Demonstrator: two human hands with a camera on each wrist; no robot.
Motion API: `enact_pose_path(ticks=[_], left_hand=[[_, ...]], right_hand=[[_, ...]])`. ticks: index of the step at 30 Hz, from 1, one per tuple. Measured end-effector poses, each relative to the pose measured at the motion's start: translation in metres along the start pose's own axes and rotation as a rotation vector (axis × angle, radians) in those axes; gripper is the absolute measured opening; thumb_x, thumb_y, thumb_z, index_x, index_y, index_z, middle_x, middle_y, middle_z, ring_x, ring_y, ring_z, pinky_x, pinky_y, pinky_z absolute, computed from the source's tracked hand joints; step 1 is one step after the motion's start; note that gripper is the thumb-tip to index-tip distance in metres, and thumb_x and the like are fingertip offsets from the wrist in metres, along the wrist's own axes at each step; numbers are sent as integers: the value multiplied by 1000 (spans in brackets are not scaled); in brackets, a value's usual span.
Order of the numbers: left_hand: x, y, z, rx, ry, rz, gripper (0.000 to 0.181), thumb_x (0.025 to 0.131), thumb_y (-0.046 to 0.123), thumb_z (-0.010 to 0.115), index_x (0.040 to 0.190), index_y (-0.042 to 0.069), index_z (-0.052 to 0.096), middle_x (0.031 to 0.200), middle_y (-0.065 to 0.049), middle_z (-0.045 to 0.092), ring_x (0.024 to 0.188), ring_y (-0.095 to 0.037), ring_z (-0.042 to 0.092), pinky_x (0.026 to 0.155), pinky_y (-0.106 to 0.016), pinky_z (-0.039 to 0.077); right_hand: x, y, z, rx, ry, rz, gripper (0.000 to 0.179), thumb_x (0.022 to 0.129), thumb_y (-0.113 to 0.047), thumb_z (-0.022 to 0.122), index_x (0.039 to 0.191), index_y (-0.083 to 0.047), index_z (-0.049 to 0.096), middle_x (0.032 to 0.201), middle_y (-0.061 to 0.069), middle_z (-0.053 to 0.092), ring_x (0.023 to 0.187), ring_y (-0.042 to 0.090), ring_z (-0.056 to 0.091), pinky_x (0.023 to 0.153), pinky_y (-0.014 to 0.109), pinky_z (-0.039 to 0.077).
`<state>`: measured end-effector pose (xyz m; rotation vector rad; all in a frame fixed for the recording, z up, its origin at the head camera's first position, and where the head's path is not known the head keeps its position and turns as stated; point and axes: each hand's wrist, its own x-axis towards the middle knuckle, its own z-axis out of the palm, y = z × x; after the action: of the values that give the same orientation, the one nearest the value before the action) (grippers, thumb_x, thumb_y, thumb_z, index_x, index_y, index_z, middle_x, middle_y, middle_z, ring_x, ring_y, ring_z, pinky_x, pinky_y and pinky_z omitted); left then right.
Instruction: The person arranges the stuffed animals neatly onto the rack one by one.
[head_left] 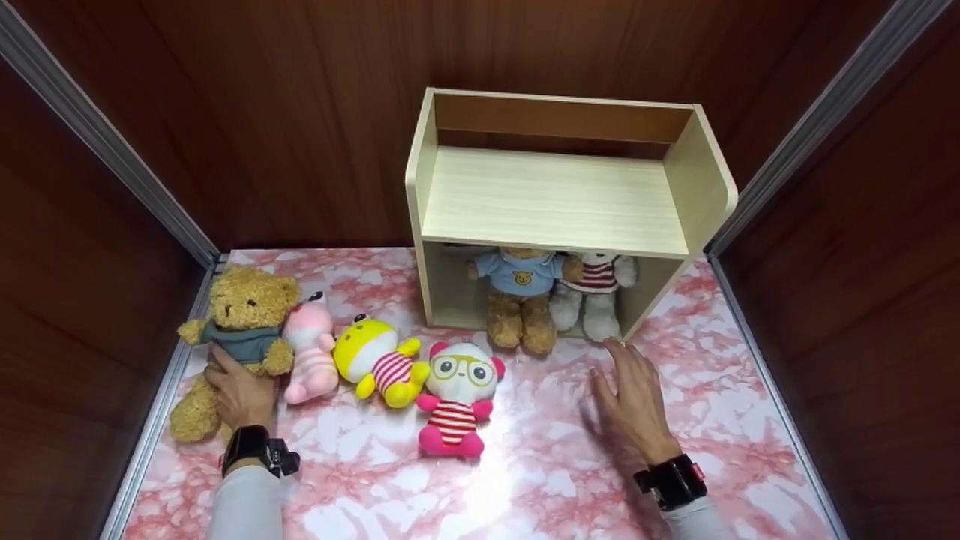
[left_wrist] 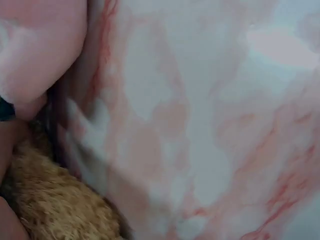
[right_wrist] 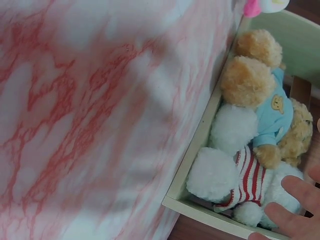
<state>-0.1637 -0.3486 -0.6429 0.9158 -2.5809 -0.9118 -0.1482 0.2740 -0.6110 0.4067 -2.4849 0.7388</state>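
At the far left my left hand grips a golden-brown teddy bear in a grey-green shirt at its lower body. In the left wrist view the bear's fur shows close by the fingers at the left edge. My right hand is held over the floor before the shelf's right front corner, fingers spread and holding nothing. Inside the lower compartment sit a brown bear in a blue shirt and a white plush in a red-striped top. The shelf board hides most of their heads in the head view.
A pale wooden shelf stands against the back wall. Between the teddy bear and the shelf lie a pink plush, a yellow plush and a pink-and-white panda. Dark wood panels with metal edges close in both sides.
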Motion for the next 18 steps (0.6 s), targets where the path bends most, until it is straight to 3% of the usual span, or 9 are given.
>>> enact_pose_path(ticks=[4,8,14,18], left_hand=[[-8,0,4,-84,91,27,116,81,6,75,167,22,-1,153,-37,24,98,-63,55,78,-75,46],[-14,3,7,-165,197,92,114,80,6,81,167,19,8,155,-35,24,123,-61,47,95,-75,42],[-22,24,6,-328,335,289,107,78,-11,73,165,10,16,160,-33,21,141,-53,35,111,-67,37],[-30,45,4,-360,362,433,114,67,-18,77,163,1,19,162,-34,19,144,-53,32,113,-66,36]], right_hand=[[1,-2,-1,1,9,-11,56,94,-17,71,144,2,55,140,24,60,131,52,51,111,64,34],[2,-3,1,-10,44,-45,57,92,-16,72,142,4,55,138,25,62,127,53,53,108,65,37],[4,-5,2,-9,58,-52,59,89,-12,76,142,3,55,137,24,63,128,51,53,108,64,37],[8,-8,1,8,49,-41,62,87,-8,77,143,3,55,139,23,62,130,49,52,109,64,36]])
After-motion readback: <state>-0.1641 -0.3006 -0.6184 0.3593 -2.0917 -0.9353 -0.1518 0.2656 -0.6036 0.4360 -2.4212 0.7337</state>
